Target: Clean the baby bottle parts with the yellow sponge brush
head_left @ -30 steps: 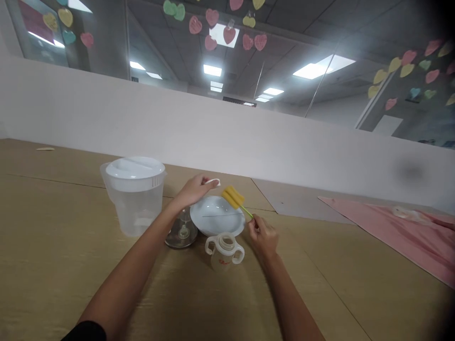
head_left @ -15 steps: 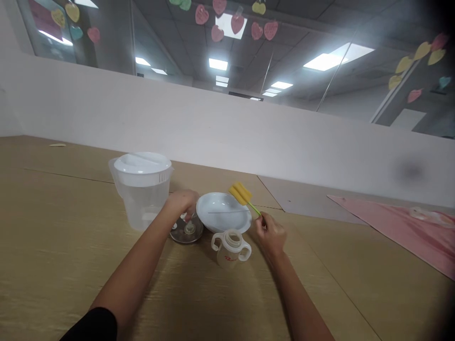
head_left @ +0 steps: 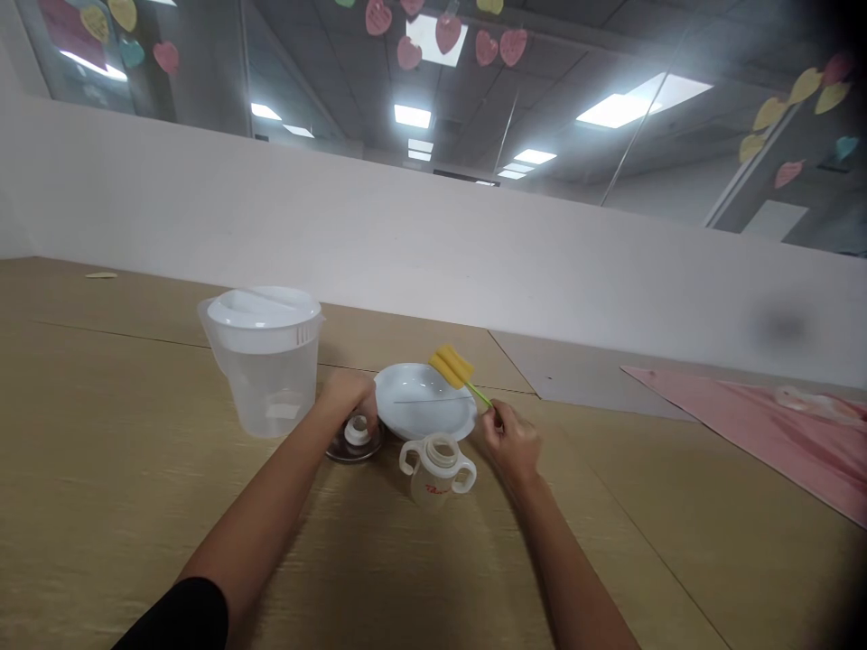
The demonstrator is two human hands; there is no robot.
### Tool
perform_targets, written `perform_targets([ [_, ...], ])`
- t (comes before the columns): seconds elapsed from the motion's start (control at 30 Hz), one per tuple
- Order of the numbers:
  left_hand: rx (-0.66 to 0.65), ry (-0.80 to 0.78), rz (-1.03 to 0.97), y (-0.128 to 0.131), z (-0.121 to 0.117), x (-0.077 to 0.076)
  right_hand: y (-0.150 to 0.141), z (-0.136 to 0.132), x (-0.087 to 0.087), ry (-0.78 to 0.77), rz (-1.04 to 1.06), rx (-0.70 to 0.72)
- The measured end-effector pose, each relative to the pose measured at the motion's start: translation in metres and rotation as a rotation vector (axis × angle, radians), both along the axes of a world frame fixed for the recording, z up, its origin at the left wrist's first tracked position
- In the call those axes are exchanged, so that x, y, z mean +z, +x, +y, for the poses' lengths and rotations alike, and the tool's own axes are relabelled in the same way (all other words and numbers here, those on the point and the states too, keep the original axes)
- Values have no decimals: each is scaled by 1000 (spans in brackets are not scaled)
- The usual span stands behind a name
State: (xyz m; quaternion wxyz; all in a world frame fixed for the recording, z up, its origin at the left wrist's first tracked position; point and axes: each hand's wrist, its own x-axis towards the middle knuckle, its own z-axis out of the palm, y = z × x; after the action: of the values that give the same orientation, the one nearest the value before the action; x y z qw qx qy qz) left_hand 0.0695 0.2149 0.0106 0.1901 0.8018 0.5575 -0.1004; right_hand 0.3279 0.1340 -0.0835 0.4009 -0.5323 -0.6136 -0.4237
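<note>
My left hand [head_left: 347, 395] is down on a white plastic cap [head_left: 356, 431], its fingers against the cap's side. The cap stands on a round glass dish [head_left: 353, 450], partly hidden by the hand. My right hand [head_left: 511, 442] pinches the green handle of a yellow sponge bottle brush [head_left: 450, 366], whose head hangs over a white plate [head_left: 413, 406]. A thin dark rod lies across the plate. Nearest my right hand is a two-handled clear baby bottle [head_left: 437, 471] with red lettering, its top open.
A clear plastic pitcher [head_left: 263, 366] with a white lid stands left of my hands on the light wooden table [head_left: 122, 451]. A pink sheet [head_left: 738, 420] lies to the right. A low white wall [head_left: 406, 226] runs behind the table.
My left hand has come down from behind the plate, and the white cap now sits on the glass dish. The sponge brush stays in my right hand.
</note>
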Motion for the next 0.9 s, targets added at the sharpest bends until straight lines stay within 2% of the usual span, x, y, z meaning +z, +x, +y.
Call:
perform_targets([
  [0.07,-49,-32,78,-3,-8,14,0,-1,0,-22,9,10],
  [0.1,-84,0,86,-4,-14,22,-1,-1,1,-28,14,8],
  [0.2,-241,159,-14,-1,-36,40,-2,-3,1,-35,31,-4],
  [0.23,-318,167,-73,3,-44,43,-2,-3,1,-39,33,-5],
  [0.33,-552,84,-204,19,-66,40,-3,-5,3,-38,38,0],
  [0.4,-631,48,-172,32,-78,33,-3,-6,3,-27,36,-1],
  [0.53,-602,156,-34,51,-92,21,-2,-7,4,-10,38,-25],
  [0.67,-626,182,-57,51,-91,19,-2,-7,3,-18,45,-37],
  [0.77,-724,160,-212,40,-86,28,-2,-8,5,-7,74,-25],
  [0.9,-855,198,-614,18,-83,51,-5,-9,9,107,219,7],
])
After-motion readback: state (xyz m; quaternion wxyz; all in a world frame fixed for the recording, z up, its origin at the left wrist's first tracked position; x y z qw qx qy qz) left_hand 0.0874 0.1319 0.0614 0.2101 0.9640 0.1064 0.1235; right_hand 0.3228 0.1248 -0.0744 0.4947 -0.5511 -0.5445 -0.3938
